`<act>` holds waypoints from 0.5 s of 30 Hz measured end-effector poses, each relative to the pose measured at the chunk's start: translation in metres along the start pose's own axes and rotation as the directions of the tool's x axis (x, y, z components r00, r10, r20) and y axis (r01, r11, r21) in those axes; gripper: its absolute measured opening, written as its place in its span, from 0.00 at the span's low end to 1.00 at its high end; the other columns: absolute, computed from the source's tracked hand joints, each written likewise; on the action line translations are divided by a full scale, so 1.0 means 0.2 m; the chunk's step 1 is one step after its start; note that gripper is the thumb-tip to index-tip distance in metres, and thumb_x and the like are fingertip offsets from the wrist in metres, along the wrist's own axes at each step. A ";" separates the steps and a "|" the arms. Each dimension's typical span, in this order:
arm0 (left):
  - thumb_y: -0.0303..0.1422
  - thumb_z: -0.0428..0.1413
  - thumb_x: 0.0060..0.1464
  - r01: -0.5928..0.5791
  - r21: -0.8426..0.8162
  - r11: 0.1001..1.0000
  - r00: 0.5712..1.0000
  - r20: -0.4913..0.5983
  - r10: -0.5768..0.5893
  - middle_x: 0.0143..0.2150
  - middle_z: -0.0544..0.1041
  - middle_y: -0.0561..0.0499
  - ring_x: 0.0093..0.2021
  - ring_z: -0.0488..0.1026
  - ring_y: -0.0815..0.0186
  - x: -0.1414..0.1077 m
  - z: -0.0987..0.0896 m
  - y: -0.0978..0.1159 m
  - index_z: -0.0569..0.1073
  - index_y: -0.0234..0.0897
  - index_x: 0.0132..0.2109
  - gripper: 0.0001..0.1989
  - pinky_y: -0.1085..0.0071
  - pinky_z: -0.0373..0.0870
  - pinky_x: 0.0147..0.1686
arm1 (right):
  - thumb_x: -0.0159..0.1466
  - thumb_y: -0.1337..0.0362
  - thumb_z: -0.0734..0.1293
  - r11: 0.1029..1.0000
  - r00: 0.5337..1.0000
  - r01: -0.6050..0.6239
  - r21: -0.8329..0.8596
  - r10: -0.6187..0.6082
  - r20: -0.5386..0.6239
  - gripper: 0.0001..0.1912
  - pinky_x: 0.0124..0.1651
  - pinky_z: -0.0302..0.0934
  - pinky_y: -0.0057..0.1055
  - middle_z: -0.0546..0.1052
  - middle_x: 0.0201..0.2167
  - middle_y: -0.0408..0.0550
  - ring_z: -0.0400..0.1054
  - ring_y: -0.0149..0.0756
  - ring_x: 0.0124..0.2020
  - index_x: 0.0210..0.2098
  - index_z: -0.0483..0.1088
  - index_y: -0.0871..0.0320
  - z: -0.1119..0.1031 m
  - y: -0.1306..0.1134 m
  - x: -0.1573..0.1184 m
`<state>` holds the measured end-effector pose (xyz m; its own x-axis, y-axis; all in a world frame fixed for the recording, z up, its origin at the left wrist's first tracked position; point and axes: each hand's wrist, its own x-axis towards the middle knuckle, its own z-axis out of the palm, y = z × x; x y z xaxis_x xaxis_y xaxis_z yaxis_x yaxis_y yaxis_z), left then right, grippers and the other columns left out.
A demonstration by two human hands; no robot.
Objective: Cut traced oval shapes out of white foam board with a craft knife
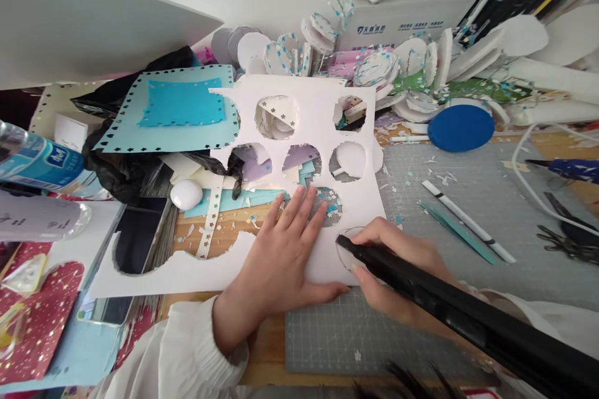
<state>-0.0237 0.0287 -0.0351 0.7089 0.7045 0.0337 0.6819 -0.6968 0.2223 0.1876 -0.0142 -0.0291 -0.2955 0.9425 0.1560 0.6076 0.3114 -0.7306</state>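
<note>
My left hand [285, 255] lies flat with its fingers spread on a white sheet of foam or board [369, 199] full of rounded cut-outs. Fingers of my right hand [402, 255] are wrapped round a long, thick black handheld tool [440, 299], whose exact kind I cannot make out. The tool's tip rests at or just above the sheet's right side, on a drawn round outline [345, 255]. Part of that outline is hidden behind the tool and my fingers. The sheet lies partly over a grey cutting mat [327, 336].
At right are a blue disc [461, 128], a white pen-like stick [468, 221], teal tweezers [461, 234] and a blue-handled tool [575, 168]. Bottles [42, 156] and a phone [107, 308] lie at left. A white egg-shaped piece [186, 194] sits beyond the sheet. Decorated discs [374, 68] crowd the back.
</note>
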 end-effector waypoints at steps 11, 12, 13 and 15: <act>0.66 0.45 0.51 0.009 -0.023 1.000 1.000 0.024 -0.009 0.74 0.43 0.35 0.74 0.37 0.46 0.00 -0.01 0.00 0.53 0.28 0.70 0.53 0.47 0.36 0.70 | 0.65 0.68 0.62 0.998 0.998 0.068 0.013 -0.068 0.008 0.05 0.26 0.60 0.25 0.73 0.23 0.38 0.67 0.28 0.21 0.34 0.65 0.52 -0.06 -0.03 0.05; 0.66 0.45 0.51 0.009 -0.022 1.000 1.000 0.027 -0.008 0.74 0.43 0.35 0.74 0.37 0.46 0.00 -0.01 -0.01 0.53 0.28 0.70 0.53 0.46 0.36 0.70 | 0.64 0.67 0.64 1.000 1.000 0.023 0.018 -0.023 -0.017 0.04 0.24 0.59 0.25 0.72 0.22 0.37 0.65 0.28 0.19 0.34 0.65 0.51 -0.06 -0.03 0.05; 0.66 0.45 0.51 0.009 -0.021 1.000 1.000 0.027 -0.008 0.74 0.43 0.35 0.74 0.36 0.46 0.00 -0.01 -0.01 0.52 0.28 0.70 0.53 0.46 0.36 0.70 | 0.62 0.67 0.65 1.000 0.999 -0.005 0.023 0.006 -0.043 0.04 0.22 0.57 0.25 0.72 0.21 0.36 0.63 0.27 0.18 0.35 0.65 0.51 -0.07 -0.03 0.05; 0.66 0.44 0.51 0.009 -0.017 1.000 1.000 0.024 -0.008 0.74 0.43 0.35 0.74 0.36 0.47 0.00 -0.01 -0.01 0.52 0.28 0.71 0.54 0.46 0.37 0.70 | 0.60 0.67 0.66 0.999 0.997 -0.011 0.034 0.014 -0.070 0.07 0.20 0.55 0.25 0.71 0.20 0.35 0.62 0.27 0.16 0.37 0.65 0.51 -0.09 -0.03 0.05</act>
<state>-0.0249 0.0294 -0.0341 0.7074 0.7068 0.0086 0.6848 -0.6883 0.2395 0.1933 -0.0052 -0.0111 -0.2350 0.9528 0.1921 0.5859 0.2965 -0.7542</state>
